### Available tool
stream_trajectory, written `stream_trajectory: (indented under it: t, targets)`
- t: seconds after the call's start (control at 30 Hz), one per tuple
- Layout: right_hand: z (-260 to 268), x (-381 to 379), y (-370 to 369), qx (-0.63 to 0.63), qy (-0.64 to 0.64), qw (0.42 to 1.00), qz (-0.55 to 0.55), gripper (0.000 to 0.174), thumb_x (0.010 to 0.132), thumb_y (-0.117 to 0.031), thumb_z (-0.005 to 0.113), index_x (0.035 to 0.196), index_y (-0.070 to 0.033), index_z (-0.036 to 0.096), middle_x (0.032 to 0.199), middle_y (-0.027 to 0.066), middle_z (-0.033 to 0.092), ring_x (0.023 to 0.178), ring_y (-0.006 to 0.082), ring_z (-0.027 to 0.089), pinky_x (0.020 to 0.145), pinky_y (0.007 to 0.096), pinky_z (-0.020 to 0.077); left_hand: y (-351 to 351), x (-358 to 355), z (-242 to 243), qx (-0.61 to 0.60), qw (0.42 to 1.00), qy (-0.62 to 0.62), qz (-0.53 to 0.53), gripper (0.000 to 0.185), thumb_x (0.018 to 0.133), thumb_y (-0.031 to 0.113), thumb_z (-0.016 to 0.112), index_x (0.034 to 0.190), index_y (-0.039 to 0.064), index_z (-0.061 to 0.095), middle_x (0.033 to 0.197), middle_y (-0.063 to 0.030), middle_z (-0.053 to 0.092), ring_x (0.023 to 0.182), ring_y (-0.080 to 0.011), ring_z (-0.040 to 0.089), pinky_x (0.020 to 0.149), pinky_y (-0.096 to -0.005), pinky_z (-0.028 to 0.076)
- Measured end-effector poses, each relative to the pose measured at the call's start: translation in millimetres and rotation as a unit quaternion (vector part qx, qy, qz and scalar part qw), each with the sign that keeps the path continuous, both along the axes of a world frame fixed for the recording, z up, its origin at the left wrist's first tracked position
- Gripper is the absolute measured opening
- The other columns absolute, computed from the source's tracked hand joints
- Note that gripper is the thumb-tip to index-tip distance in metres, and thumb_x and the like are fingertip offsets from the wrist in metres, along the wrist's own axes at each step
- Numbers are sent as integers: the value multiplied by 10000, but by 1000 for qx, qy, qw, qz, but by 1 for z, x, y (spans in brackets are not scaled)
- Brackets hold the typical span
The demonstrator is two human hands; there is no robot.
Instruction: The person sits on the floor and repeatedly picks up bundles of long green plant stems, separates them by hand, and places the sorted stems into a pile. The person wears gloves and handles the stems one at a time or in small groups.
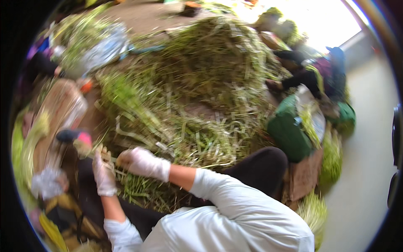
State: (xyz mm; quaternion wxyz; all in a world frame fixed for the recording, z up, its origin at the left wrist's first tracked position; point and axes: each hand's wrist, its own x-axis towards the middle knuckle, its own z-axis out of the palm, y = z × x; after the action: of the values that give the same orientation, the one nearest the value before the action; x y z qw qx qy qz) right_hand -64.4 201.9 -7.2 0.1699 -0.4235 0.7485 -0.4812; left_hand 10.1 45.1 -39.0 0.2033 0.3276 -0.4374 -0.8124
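My left hand point(104, 174), in a pale fingerless-looking glove, is raised over my lap with its fingers curled round a thin pale green stalk point(112, 158). Close beside it, my right hand point(143, 162), gloved the same way, is closed at the stalk's other side. Blur hides the exact grip of the fingertips. Beyond both hands spreads a large heap of cut green stalks and leaf strips point(201, 135). A brighter bundle of green stalks point(135, 107) lies on the heap's near left side. More green scraps point(138, 187) lie between my legs.
Left of me lie a long plastic-wrapped bundle point(59, 110) and a crumpled clear plastic bag point(47, 182). A dark green sack point(288, 129) and a cardboard piece point(305, 178) stand at right. Other people sit at the far left point(41, 63) and right point(330, 72).
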Motion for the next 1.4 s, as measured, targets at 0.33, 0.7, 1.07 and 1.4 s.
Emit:
stream_trajectory:
  t: [0.33, 0.7, 1.07, 1.4]
  targets:
    - [-95, -108, 47, 240, -61, 934, -256, 292, 851, -151, 578, 1104, -5, 581, 966, 195, 643, 883, 306, 623, 781, 388, 488, -27, -3, -34, 254, 948, 192, 17, 252, 911, 264, 569, 1055, 60, 606, 823, -4, 598, 687, -102, 559, 634, -238, 510]
    - [-79, -140, 79, 58, 106, 968, -221, 195, 786, -36, 614, 936, -103, 719, 808, 99, 694, 684, 186, 645, 651, 317, 519, -5, -8, 4, 288, 943, 167, 9, 208, 929, 232, 541, 1034, 67, 613, 754, -13, 573, 545, -78, 488, 469, -182, 454]
    - [-28, -117, 68, -128, -68, 962, -231, 136, 828, -4, 632, 941, -67, 674, 802, 21, 651, 638, 67, 552, 568, 181, 495, -13, 1, 5, 354, 894, 244, -128, 270, 898, 227, 596, 1122, 76, 583, 809, -18, 535, 521, -55, 438, 372, -160, 340]
    - [-41, -51, 32, -37, -180, 983, -27, 392, 773, 29, 695, 1151, -17, 600, 987, -10, 640, 872, 83, 564, 804, 238, 481, 7, -4, 15, 134, 984, 55, -103, 238, 760, 182, 756, 934, 145, 597, 806, 31, 604, 576, -42, 506, 407, -139, 322]
